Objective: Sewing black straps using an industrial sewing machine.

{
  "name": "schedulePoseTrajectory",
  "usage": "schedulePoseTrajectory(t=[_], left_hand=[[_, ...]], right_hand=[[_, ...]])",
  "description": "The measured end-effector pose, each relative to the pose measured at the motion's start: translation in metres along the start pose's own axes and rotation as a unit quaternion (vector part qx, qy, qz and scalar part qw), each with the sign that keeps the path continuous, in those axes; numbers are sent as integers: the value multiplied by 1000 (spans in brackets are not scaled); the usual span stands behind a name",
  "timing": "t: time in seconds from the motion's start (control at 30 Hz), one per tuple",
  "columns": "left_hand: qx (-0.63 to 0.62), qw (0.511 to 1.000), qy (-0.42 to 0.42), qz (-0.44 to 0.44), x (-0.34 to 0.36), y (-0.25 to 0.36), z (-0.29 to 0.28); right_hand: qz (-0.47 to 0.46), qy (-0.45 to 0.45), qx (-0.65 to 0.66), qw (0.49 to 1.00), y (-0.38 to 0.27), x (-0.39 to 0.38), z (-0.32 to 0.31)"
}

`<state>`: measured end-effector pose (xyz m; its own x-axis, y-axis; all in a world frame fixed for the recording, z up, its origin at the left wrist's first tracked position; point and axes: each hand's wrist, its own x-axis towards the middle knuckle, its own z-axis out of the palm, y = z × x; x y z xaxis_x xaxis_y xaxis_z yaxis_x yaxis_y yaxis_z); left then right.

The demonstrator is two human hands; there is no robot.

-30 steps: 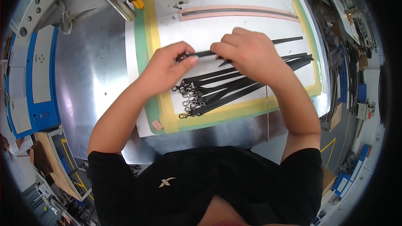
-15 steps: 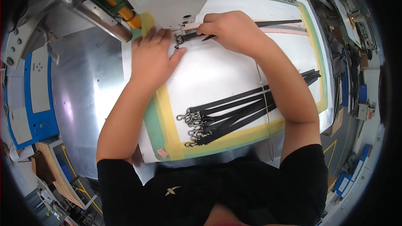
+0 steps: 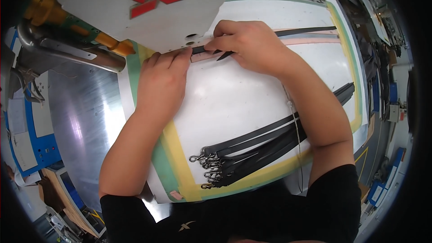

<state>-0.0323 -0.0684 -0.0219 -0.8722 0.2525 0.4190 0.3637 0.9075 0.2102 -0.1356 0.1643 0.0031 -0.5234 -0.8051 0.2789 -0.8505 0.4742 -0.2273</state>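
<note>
A black strap [image 3: 306,30] lies along a pink-edged strip [image 3: 333,38] at the far side of the white board [image 3: 238,94]. My right hand [image 3: 254,45] pinches this strap between thumb and fingers; a pointed black end sticks out below them. Fingers bent and close together, my left hand [image 3: 164,81] is closed at the strap's left end, under the edge of the white machine head [image 3: 180,22]. The metal clasp at that end is hidden now. Nearer me, several black straps [image 3: 270,146] lie bunched, their metal swivel hooks [image 3: 211,166] toward the left.
Yellow and green tape [image 3: 173,166] edges the board. A metal tube [image 3: 81,56] and a brass-coloured fitting [image 3: 103,40] stand at the upper left, near my left hand. A thin cord [image 3: 297,139] hangs by my right forearm. A blue control box [image 3: 38,144] stands far left.
The machine head looks larger and nearer. My left hand has closed over the strap's clasp end, which showed before. My right hand keeps its pinch on the strap.
</note>
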Motion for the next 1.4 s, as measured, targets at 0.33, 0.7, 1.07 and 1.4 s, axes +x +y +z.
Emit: schedulePoseTrajectory(t=[0.33, 0.7, 1.07, 1.4], left_hand=[[20, 1000, 3, 12, -1, -1, -2], [9, 1000, -4, 24, 1, 0, -4], [-1, 1000, -23, 18, 2, 4, -3], [71, 996, -49, 31, -5, 11, 4]], right_hand=[[-13, 3, 13, 1000, -1, 3, 7], [-7, -11, 19, 1000, -6, 3, 4], [2, -26, -14, 1000, -14, 7, -3], [242, 34, -1, 970, -24, 20, -12]])
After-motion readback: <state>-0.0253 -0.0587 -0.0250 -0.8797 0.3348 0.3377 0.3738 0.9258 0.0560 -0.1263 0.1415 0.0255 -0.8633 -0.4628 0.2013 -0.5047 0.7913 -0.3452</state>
